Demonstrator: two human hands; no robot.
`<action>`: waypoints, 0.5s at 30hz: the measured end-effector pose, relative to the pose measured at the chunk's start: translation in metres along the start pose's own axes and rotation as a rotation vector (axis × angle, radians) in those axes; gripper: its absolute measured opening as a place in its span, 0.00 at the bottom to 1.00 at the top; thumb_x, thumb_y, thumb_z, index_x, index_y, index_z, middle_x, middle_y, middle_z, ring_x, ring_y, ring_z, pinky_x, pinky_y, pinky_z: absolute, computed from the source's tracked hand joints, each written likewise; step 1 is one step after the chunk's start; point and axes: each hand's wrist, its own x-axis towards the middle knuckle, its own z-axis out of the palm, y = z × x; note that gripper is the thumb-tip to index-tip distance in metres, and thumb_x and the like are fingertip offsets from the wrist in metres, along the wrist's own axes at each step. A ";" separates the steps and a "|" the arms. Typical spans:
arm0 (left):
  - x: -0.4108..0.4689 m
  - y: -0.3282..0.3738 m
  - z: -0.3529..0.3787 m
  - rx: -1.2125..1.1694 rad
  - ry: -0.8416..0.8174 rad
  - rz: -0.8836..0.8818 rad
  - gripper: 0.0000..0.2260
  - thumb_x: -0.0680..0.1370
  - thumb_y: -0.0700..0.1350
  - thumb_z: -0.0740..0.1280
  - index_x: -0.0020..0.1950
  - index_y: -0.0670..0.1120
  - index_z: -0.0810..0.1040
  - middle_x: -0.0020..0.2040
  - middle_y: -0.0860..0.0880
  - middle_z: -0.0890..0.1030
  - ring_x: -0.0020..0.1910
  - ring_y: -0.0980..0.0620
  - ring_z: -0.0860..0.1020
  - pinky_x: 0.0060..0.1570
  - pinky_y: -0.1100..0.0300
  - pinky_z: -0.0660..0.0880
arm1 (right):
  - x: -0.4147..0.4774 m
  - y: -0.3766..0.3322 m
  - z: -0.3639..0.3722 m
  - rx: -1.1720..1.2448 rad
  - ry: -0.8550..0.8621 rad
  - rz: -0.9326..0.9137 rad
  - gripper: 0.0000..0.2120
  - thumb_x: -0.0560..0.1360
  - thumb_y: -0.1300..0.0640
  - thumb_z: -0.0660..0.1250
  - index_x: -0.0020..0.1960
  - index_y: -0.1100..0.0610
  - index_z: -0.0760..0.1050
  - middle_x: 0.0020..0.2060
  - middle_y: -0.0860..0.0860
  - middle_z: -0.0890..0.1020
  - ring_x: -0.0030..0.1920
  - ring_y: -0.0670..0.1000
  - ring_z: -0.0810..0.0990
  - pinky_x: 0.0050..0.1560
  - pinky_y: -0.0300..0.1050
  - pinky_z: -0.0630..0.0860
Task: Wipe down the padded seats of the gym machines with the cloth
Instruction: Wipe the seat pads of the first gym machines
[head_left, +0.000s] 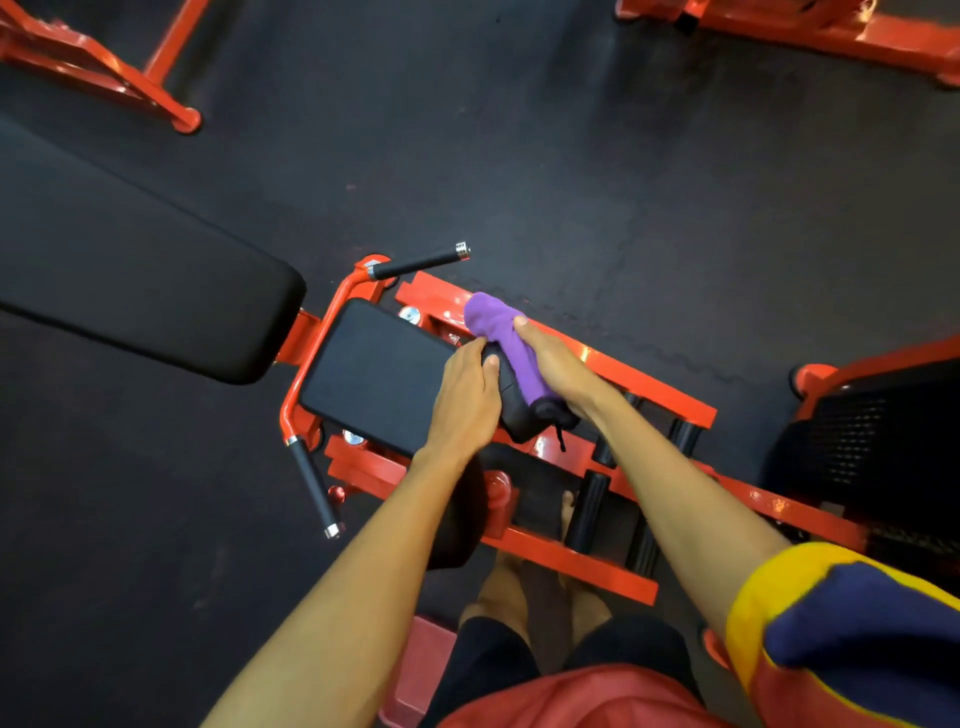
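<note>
Right hand (558, 364) is curled round a bunched purple cloth (498, 322), thumb on top, and presses it down along a small black pad (519, 421) at the near end of the seat. Most of the cloth sticks out past the fingers toward eleven o'clock. Left hand (462, 400), just beside it at nine o'clock, lies with fingers nearly straight across the seat's corner, its thumb against the same small pad. It appears to steady the pad rather than grip it.

At ten o'clock from the hands is the flat seat pad (374, 374), matte black. Beyond it, farther toward nine and ten o'clock, is the long back pad (145, 291). Two black-gripped handles flank the seat, one at twelve o'clock (415, 264) and one at seven (314, 483), on a red frame (623, 374) that runs off toward four o'clock.

As for progress, the wiping seems to be on the small pad of this machine. Neither the seat pad nor the back pad shows a damp streak or sheen, so I cannot tell whether they have been done. More red machines sit at the frame's eleven o'clock corner (104, 67), at one o'clock (831, 31) and at three o'clock (857, 431). Their seats are not visible, so I judge much of the job remains.
</note>
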 end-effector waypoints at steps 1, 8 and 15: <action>0.004 0.003 -0.001 0.032 -0.020 0.003 0.16 0.85 0.48 0.53 0.65 0.42 0.73 0.65 0.42 0.75 0.65 0.43 0.72 0.65 0.52 0.68 | -0.010 0.003 0.002 -0.058 0.011 -0.087 0.21 0.84 0.41 0.57 0.68 0.51 0.78 0.66 0.46 0.80 0.66 0.45 0.77 0.72 0.44 0.67; -0.001 0.011 0.007 0.140 0.081 0.009 0.19 0.87 0.47 0.52 0.76 0.40 0.66 0.73 0.43 0.71 0.72 0.45 0.67 0.70 0.55 0.62 | -0.009 0.074 -0.001 0.345 0.178 0.137 0.30 0.76 0.37 0.69 0.70 0.56 0.77 0.63 0.54 0.82 0.63 0.52 0.81 0.70 0.51 0.73; -0.005 0.011 0.021 0.128 0.188 -0.050 0.18 0.86 0.45 0.53 0.74 0.39 0.68 0.68 0.40 0.73 0.68 0.41 0.69 0.68 0.53 0.62 | -0.040 0.048 0.049 0.450 0.671 0.035 0.25 0.69 0.34 0.62 0.52 0.50 0.84 0.50 0.49 0.86 0.52 0.54 0.83 0.60 0.51 0.78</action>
